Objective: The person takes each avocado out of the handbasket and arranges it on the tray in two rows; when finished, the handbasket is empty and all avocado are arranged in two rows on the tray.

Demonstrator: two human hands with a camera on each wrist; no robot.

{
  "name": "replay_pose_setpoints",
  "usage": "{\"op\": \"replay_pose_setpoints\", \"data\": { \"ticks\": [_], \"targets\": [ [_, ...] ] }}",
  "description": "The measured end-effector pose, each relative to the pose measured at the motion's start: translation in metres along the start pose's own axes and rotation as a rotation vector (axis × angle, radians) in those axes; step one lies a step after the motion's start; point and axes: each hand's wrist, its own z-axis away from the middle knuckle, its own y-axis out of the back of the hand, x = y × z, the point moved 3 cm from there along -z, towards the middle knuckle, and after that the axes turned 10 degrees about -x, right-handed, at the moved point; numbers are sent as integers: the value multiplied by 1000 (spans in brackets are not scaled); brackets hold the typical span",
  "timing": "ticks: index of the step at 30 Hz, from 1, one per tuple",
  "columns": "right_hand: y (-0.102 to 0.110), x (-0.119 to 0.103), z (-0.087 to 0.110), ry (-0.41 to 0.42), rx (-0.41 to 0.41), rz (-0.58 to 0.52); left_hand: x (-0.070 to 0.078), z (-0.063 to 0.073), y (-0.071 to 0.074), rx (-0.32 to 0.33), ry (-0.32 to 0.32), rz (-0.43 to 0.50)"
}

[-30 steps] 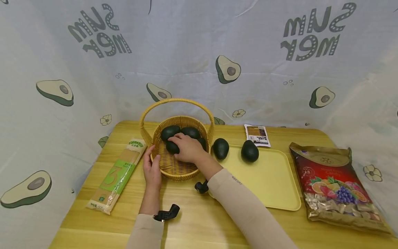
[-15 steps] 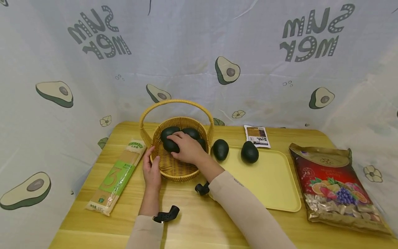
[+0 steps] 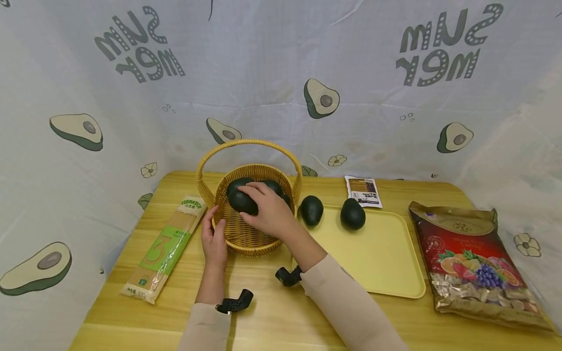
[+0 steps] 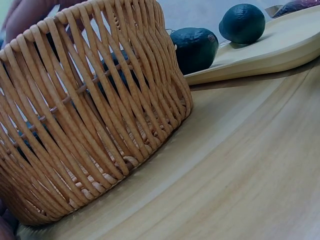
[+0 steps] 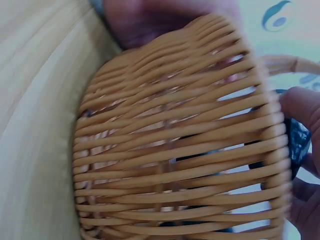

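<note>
In the head view my right hand [image 3: 273, 210] grips a dark green avocado [image 3: 243, 201] inside the wicker basket [image 3: 248, 252]. The right wrist view shows fingers and thumb around this avocado [image 5: 298, 142], level with the rim. Other avocados lie behind it in the basket, partly covered by the hand. My left hand [image 3: 215, 243] holds the basket's left side at the rim, its thumb over the edge. Two more avocados are on the yellow tray [image 3: 373, 263]: one avocado [image 3: 312, 211] at its left corner by the basket, another avocado [image 3: 352, 214] near its back edge.
A pack of noodles [image 3: 164, 251] lies left of the basket. At the right is a large red and gold candy bag [image 3: 474, 263]. A small white packet [image 3: 363, 191] sits behind the tray. The basket's tall handle [image 3: 250, 142] arches over its back. A printed curtain [image 3: 263, 73] hangs behind the table.
My right hand has lifted the avocado up from among the others and brought it slightly toward me. My left hand has stayed at the basket's rim.
</note>
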Motion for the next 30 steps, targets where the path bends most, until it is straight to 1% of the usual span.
{"op": "replay_pose_setpoints", "data": {
  "ticks": [8,13,20,25,30],
  "targets": [
    [16,-8,27,10,61,-22,0,0,-1,4,-5,-15],
    [23,-8,46,17,103,-46,0,-1,0,6,11,-17],
    [30,0,71,-1,143,-96,1,-1,0,-1,16,6],
    [35,10,85,-46,149,-121,2,-1,-1,-5,15,7],
    [41,21,99,-89,173,-131,3,0,-1,-5,9,11]
  ]
}}
